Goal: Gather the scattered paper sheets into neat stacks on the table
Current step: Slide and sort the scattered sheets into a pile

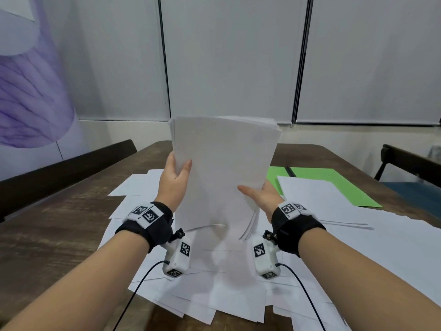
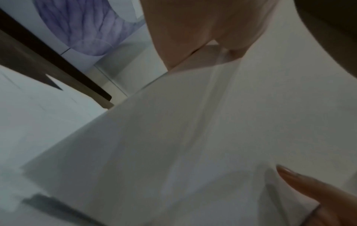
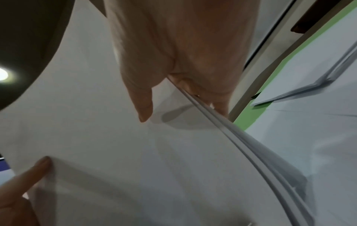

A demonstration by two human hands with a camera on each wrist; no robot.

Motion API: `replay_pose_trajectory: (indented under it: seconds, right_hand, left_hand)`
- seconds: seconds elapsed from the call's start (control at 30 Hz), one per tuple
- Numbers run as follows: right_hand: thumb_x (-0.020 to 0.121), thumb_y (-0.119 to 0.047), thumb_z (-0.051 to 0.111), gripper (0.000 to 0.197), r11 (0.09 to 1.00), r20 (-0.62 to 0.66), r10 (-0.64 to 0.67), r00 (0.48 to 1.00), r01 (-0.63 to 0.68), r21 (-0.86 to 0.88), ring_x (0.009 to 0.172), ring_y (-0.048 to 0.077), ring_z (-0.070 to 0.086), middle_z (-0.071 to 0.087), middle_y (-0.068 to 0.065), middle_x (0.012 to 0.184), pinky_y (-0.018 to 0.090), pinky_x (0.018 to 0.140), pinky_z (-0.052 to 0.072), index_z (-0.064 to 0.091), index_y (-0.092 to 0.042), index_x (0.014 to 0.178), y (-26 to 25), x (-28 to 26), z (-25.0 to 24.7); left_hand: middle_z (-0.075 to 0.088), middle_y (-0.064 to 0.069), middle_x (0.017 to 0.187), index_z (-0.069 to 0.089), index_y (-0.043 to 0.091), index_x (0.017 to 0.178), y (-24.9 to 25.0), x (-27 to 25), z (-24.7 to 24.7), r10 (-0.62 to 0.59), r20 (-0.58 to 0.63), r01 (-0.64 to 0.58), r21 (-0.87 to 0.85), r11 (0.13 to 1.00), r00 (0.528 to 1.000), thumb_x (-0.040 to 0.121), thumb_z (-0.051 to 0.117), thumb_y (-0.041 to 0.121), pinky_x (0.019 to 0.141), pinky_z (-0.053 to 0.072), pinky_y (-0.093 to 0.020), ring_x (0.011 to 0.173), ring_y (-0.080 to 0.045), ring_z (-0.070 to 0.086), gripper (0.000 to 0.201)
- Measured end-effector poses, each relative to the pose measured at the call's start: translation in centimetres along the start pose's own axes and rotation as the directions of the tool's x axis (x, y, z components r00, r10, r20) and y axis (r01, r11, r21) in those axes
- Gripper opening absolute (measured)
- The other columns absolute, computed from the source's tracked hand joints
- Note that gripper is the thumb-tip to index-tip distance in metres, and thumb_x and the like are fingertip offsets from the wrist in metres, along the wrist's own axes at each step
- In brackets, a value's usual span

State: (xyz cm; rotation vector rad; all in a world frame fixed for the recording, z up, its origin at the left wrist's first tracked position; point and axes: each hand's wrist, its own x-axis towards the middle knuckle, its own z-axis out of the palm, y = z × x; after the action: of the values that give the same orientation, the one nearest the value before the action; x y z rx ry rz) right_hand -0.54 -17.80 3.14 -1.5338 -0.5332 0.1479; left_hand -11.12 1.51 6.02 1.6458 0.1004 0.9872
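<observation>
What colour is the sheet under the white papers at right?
Green, clearest in the head view.

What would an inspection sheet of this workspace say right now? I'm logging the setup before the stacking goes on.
Surface: wooden table, mostly covered by paper.
Job's things: held stack upright, edges uneven; loose white sheets scattered beneath.
Clutter: green sheets at far right.
Grippers: left hand and right hand each grip a side of the stack.
Cables: black cables trail from wrist cameras.
Surroundings: dark chairs, blinds, purple wall print.
</observation>
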Motion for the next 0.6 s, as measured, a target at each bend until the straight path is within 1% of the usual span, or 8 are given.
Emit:
replay_pose_trajectory:
  seconds: [0.03,0.1,0.17,0.23,0.3,0.4,0.47,0.6]
  right_hand:
    - [0.083,-0.007,0.072,0.031,1.0,-0.007,-0.001,1.0,0.001,0.021,0.097,0.02,0.068,0.07,0.009,0.112,0.036,0.094,0.052,0.063,-0.013,0.112,-0.1,0.2,0.0]
    - [0.082,-0.007,0.073,0.038,0.995,-0.029,0.028,0.999,-0.025,0.099,0.1,0.024,0.068,0.07,0.009,0.111,0.043,0.095,0.052,0.06,-0.011,0.117,0.1,0.4,0.3]
    - [0.081,-0.011,0.074,0.047,0.988,-0.031,0.091,0.995,-0.086,0.129,0.1,0.024,0.068,0.069,0.007,0.112,0.045,0.095,0.052,0.052,-0.012,0.122,1.1,0.2,0.8]
    - [0.079,-0.019,0.074,0.053,0.991,0.014,0.126,0.992,-0.126,0.052,0.103,0.022,0.067,0.068,0.005,0.115,0.046,0.098,0.05,0.05,-0.015,0.125,2.5,-0.2,1.4]
    - [0.083,-0.018,0.07,0.045,0.993,0.024,0.122,0.992,-0.121,-0.011,0.105,0.021,0.065,0.067,0.004,0.118,0.045,0.1,0.048,0.051,-0.016,0.124,3.4,-0.3,1.9]
    - [0.087,-0.013,0.066,0.028,0.997,-0.069,0.083,0.994,-0.082,0.008,0.1,0.02,0.065,0.068,-0.002,0.105,0.04,0.098,0.049,0.054,-0.022,0.111,3.5,-0.4,2.2]
    - [0.086,-0.012,0.068,0.026,0.996,-0.106,0.075,0.992,-0.071,0.045,0.096,0.02,0.066,0.068,-0.001,0.1,0.04,0.095,0.05,0.055,-0.021,0.106,3.7,-0.5,2.2]
    - [0.085,-0.016,0.071,0.026,0.996,-0.113,0.087,0.99,-0.09,-0.02,0.098,0.024,0.067,0.069,0.005,0.104,0.043,0.095,0.051,0.06,-0.014,0.108,4.3,-1.0,2.1]
  left_hand:
    - [0.061,0.018,0.116,0.046,0.029,0.127,0.2,0.2,0.0,0.01,-0.018,-0.011,-0.021,1.0,1.0,0.098,0.051,0.021,0.095,0.046,-0.022,0.108,0.002,0.059,0.031]
    - [0.061,0.017,0.117,0.044,0.029,0.128,0.1,0.3,-0.1,-0.015,-0.043,0.012,-0.085,0.996,0.999,0.097,0.054,0.023,0.092,0.048,-0.02,0.108,0.001,0.059,0.033]
    - [0.06,0.014,0.118,0.041,0.029,0.127,-0.9,-0.1,-0.3,-0.1,-0.035,0.096,-0.1,0.99,0.994,0.096,0.055,0.03,0.095,0.047,-0.027,0.11,-0.003,0.059,0.034]
    - [0.059,0.009,0.12,0.04,0.025,0.127,-2.5,-0.9,-0.6,-0.209,-0.002,0.209,-0.069,0.976,0.978,0.096,0.052,0.035,0.1,0.045,-0.036,0.114,-0.011,0.058,0.035]
    - [0.06,0.007,0.118,0.042,0.023,0.125,-3.5,-1.6,-0.7,-0.258,0.0,0.258,-0.036,0.966,0.966,0.098,0.049,0.035,0.101,0.045,-0.04,0.114,-0.015,0.058,0.03]
    - [0.062,0.007,0.11,0.045,0.02,0.119,-3.6,-1.8,-0.8,-0.233,-0.063,0.233,-0.022,0.972,0.97,0.099,0.047,0.032,0.096,0.048,-0.039,0.106,-0.015,0.06,0.023]
    - [0.062,0.004,0.11,0.045,0.019,0.118,-3.8,-1.9,-0.9,-0.248,-0.078,0.247,-0.018,0.969,0.966,0.098,0.048,0.033,0.094,0.049,-0.039,0.105,-0.016,0.061,0.024]
    - [0.06,0.001,0.118,0.046,0.021,0.119,-4.9,-2.0,-1.3,-0.336,-0.015,0.336,0.049,0.941,0.942,0.099,0.047,0.032,0.099,0.046,-0.04,0.111,-0.019,0.058,0.023]
